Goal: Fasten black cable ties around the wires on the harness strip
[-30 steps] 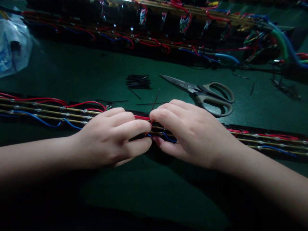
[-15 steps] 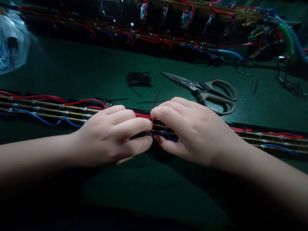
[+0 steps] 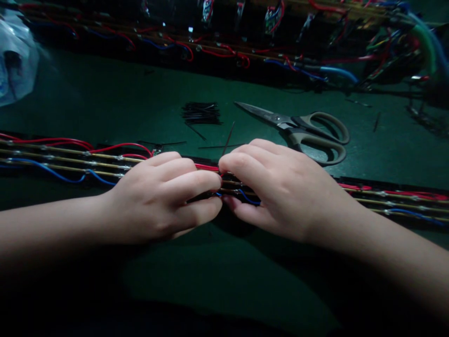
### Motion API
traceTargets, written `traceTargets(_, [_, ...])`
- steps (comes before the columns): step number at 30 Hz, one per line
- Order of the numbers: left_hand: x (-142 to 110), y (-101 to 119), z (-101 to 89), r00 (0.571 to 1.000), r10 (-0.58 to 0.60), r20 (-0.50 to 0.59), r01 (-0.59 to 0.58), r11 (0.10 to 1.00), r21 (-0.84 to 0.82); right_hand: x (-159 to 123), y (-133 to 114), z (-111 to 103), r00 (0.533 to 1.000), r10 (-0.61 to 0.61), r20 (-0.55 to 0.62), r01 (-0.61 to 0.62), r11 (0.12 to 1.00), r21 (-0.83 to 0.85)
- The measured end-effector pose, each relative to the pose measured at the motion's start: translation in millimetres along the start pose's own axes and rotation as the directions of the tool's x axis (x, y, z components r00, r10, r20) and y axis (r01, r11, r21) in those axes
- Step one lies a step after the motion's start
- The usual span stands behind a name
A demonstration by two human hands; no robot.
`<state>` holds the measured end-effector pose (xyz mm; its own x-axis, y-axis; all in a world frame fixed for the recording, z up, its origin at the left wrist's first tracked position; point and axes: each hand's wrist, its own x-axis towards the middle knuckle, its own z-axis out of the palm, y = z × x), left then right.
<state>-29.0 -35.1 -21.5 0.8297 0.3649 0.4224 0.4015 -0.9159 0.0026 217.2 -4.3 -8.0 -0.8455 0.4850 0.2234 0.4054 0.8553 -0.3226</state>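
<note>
Nearest the camera, the left hand (image 3: 161, 199) and the right hand (image 3: 280, 189) met fingertip to fingertip, both curled and pinched on the long black strip of brass rails with red and blue wires (image 3: 70, 161), which lay across the dark green worktop (image 3: 105, 103) from left to right. Just beyond the right hand lay grey-handled steel scissors (image 3: 301, 131), closed. Left of them sat a small pile of thin black cut sleeves (image 3: 201, 113). Farther back ran another wired strip assembly (image 3: 217, 47), and a crumpled clear plastic bag (image 3: 16, 56) sat far left.
</note>
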Motion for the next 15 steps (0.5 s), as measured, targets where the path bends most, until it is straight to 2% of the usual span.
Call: traceTargets(15, [1.1,0.5,0.2,1.000,-0.002,-0.003,0.002,1.000,0.018,0.5,0.1,0.0,1.000,-0.005,-0.009,0.005,1.000,-0.005])
